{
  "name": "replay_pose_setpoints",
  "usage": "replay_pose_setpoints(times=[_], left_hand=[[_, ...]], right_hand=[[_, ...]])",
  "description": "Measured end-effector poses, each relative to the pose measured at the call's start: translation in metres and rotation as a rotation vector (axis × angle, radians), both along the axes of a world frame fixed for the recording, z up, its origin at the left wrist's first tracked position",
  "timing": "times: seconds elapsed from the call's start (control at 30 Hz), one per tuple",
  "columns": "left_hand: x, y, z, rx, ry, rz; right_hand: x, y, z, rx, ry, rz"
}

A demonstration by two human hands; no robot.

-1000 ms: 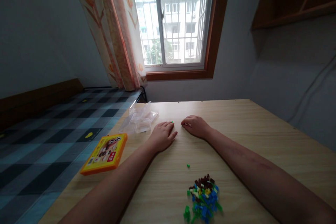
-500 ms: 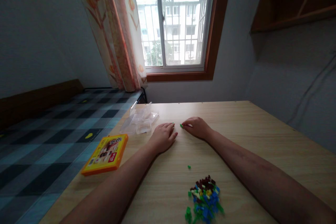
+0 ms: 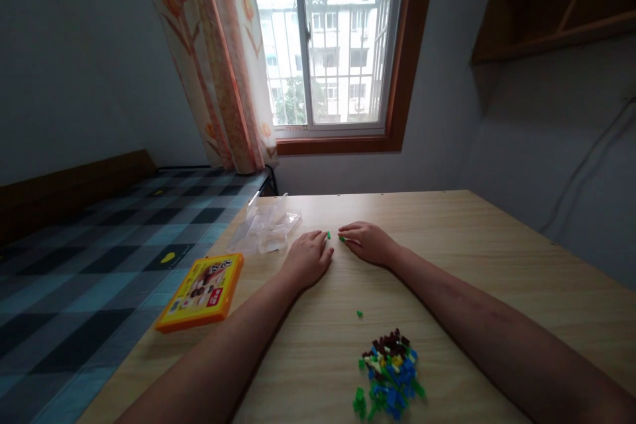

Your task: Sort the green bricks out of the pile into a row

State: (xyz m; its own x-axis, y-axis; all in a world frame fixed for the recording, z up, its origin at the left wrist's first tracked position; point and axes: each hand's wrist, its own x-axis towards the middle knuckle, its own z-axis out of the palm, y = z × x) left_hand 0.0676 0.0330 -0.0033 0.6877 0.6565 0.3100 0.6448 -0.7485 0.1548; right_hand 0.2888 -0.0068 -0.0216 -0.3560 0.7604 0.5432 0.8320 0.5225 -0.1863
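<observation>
Both my hands rest on a light wooden table (image 3: 497, 258), close together near its middle. My left hand (image 3: 309, 257) lies palm down with curled fingers, and a tiny green brick (image 3: 328, 235) sits at its fingertips. My right hand (image 3: 366, 241) has its fingers pinched on another small green brick (image 3: 342, 238), a little right of the first. A single green piece (image 3: 359, 313) lies loose nearer to me. A heap of small bricks (image 3: 387, 371), green, blue, brown and yellow, sits at the near edge between my forearms.
A clear plastic case (image 3: 265, 225) lies open at the table's left, beyond a yellow-orange box (image 3: 201, 291) at the left edge. A bed with a dark checked cover (image 3: 89, 258) adjoins the table. A window, a curtain and a wall shelf stand behind.
My right hand slid slightly left, bringing its green brick closer to the brick at my left fingertips. My left hand stayed nearly still. The view tilted a little.
</observation>
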Motion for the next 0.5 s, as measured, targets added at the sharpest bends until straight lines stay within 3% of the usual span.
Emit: replay_pose_setpoints(times=[0.2,0.5], left_hand=[[0.0002,-0.0007,0.0000,-0.016,0.008,0.196],[-0.0006,-0.0011,0.0007,-0.018,0.011,0.200]], right_hand=[[0.0009,0.0004,0.0005,-0.113,-0.004,-0.013],[0.0002,0.0026,0.0007,-0.162,0.079,-0.075]])
